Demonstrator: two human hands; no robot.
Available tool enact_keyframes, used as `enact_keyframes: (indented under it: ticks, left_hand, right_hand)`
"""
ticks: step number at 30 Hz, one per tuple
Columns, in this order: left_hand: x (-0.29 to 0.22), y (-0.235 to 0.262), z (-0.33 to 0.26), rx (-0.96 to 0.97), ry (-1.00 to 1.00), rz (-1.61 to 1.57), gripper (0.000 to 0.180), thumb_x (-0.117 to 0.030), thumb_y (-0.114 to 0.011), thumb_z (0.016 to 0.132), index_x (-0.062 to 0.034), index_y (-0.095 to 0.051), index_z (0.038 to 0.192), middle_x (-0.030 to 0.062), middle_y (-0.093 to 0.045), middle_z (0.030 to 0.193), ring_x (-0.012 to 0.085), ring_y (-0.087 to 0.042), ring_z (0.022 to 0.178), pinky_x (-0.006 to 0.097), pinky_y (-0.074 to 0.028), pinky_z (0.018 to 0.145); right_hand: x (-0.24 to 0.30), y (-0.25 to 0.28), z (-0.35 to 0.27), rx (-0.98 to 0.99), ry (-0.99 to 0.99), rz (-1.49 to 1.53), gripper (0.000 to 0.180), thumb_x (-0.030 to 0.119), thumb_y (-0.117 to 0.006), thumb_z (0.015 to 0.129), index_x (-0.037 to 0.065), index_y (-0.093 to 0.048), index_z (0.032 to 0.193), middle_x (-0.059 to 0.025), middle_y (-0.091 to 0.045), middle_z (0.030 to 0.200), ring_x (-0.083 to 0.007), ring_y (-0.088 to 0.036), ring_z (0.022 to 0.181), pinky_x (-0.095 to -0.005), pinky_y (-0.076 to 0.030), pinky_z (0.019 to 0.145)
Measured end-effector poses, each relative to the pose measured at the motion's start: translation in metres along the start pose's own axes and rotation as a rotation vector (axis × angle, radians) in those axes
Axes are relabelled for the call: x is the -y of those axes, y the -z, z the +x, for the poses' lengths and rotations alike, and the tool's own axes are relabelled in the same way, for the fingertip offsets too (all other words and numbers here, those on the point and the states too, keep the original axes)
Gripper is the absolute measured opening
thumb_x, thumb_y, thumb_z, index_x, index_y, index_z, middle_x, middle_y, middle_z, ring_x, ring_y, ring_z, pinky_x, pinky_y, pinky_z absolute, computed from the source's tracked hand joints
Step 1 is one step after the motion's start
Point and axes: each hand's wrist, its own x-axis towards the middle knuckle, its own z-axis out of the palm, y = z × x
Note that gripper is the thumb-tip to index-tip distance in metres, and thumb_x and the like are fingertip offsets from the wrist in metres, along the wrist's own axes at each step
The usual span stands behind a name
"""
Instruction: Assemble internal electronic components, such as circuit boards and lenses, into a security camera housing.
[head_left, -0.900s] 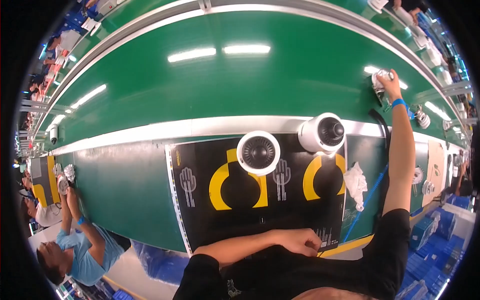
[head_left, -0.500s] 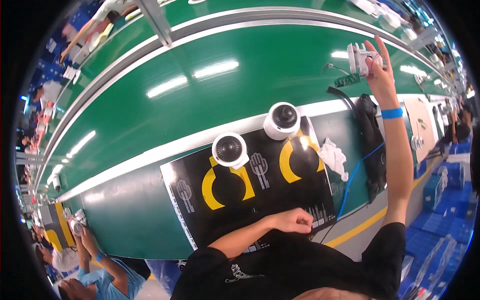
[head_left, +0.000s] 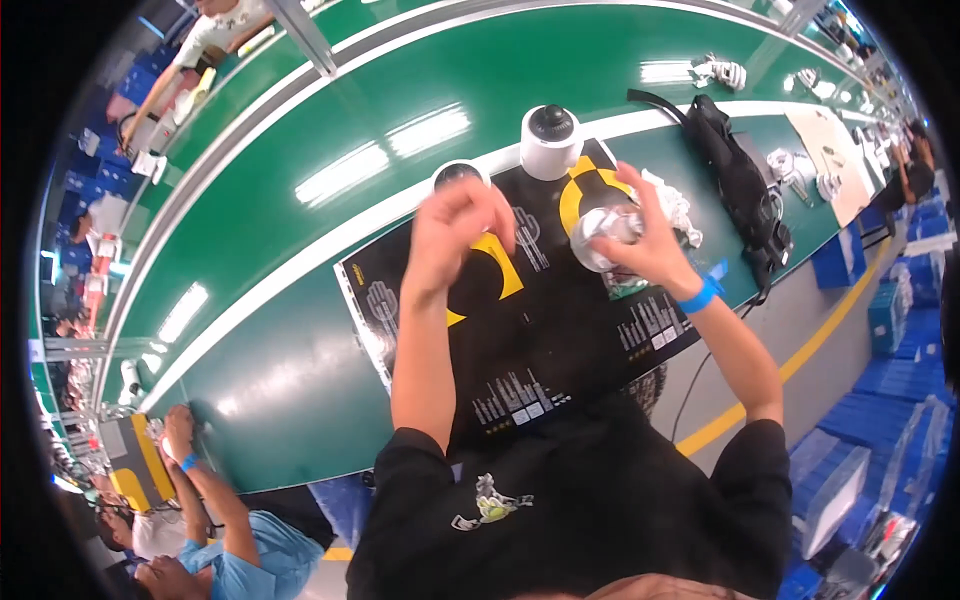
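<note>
round white part (head_left: 594, 243) in right hand (head_left: 655, 250)

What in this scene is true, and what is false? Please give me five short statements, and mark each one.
1. The right hand holds a whitish part. True.
2. The left arm wears a blue wristband. False: the blue wristband is on the right arm.
3. The left hand partly hides a white dome device. True.
4. The mat is plain red. False: the mat is black and yellow.
5. Neither hand covers the other dome device. True.
</note>
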Motion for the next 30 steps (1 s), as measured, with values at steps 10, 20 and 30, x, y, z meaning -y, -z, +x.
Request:
enact_keyframes:
  ticks: [10,20,30]
  left_hand:
    - [-0.021,0.047,0.022,0.272,0.542,1.929,0.057,-0.042,-0.077,0.064,-0.0127,-0.061,0.110,0.0127,-0.064,0.101,0.0294,-0.061,0.098,0.042,-0.050,0.082]
    - [-0.057,0.071,-0.130,-0.435,0.230,0.966,0.072,-0.011,-0.081,0.068,-0.0011,-0.035,0.123,0.0121,-0.051,0.116,0.0252,-0.056,0.106,0.036,-0.049,0.089]
    - [-0.056,0.002,-0.139,0.105,0.547,1.728,0.103,-0.030,-0.088,0.052,-0.0064,-0.037,0.139,0.0196,-0.029,0.146,0.0370,-0.029,0.135,0.046,-0.033,0.106]
  right_hand:
    - [-0.010,0.040,-0.010,0.186,0.282,-0.187,0.032,0.006,-0.066,0.081,0.007,-0.060,0.113,-0.0090,-0.058,0.115,-0.0236,-0.056,0.107,-0.0338,-0.045,0.090]
    - [-0.050,0.025,-0.082,0.105,0.166,-0.418,0.026,0.013,-0.073,0.073,0.009,-0.062,0.096,-0.0053,-0.056,0.087,-0.0234,-0.060,0.074,-0.0350,-0.048,0.065]
    - [-0.066,0.048,-0.070,0.171,0.897,-0.855,0.023,0.025,-0.068,0.077,0.010,-0.051,0.075,-0.0021,-0.047,0.069,-0.0190,-0.053,0.066,-0.0320,-0.040,0.061]
